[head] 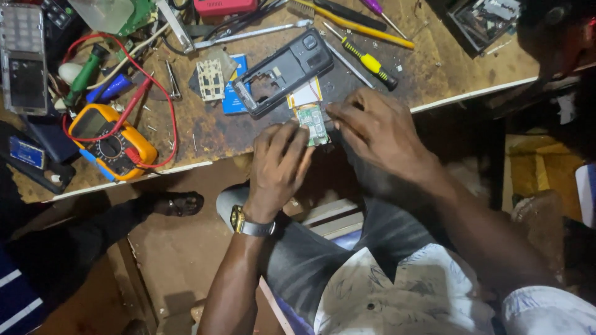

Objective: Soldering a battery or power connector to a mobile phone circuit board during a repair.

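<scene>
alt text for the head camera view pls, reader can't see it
Both hands, left hand and right hand, pinch a small green circuit board at the edge of a cluttered workbench. A black phone frame lies just behind it, a yellow multimeter to the left.

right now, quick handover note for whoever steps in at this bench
Left hand and right hand both pinch the small green circuit board at the bench edge. The emptied black phone frame lies just behind it, so the board is already out. The yellow-handled screwdriver lies right of the frame, the yellow multimeter far left. Board still out of the frame.
</scene>
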